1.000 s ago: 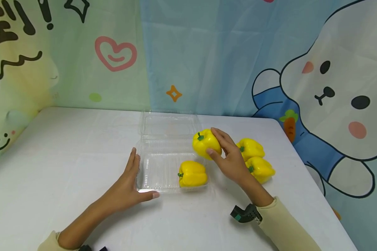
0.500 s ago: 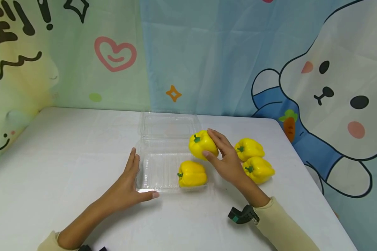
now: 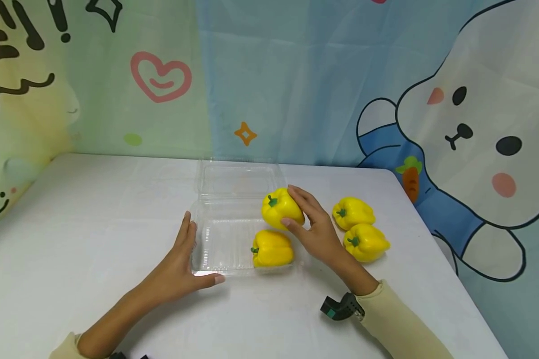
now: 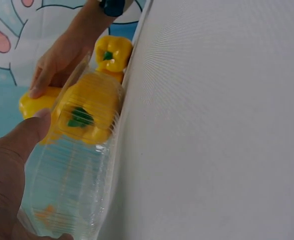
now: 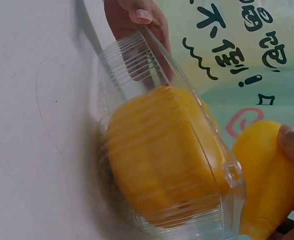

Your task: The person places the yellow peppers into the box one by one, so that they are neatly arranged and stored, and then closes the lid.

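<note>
My right hand (image 3: 314, 229) grips a yellow bell pepper (image 3: 280, 207) with a green stem, held over the right back part of a clear plastic clamshell box (image 3: 220, 271). Inside the box, at its front right, lies another yellow bell pepper (image 3: 273, 249) on its side. My left hand (image 3: 172, 274) is spread at the box's left front corner, fingers along the left side and thumb by the front edge. Through the clear wall in the right wrist view, the pepper in the box (image 5: 161, 155) shows beside the gripped one (image 5: 266, 175).
Two more yellow bell peppers, one behind (image 3: 353, 213) and one nearer (image 3: 366, 243), sit on the white table (image 3: 94, 224) to the right of my right hand. The box's lid (image 3: 240, 179) lies folded back behind it. A printed cloth (image 3: 274, 85) hangs behind the table.
My right hand has moved a little to the left with the gripped pepper, further over the box. My left hand keeps its place at the box. The view has shifted slightly.
</note>
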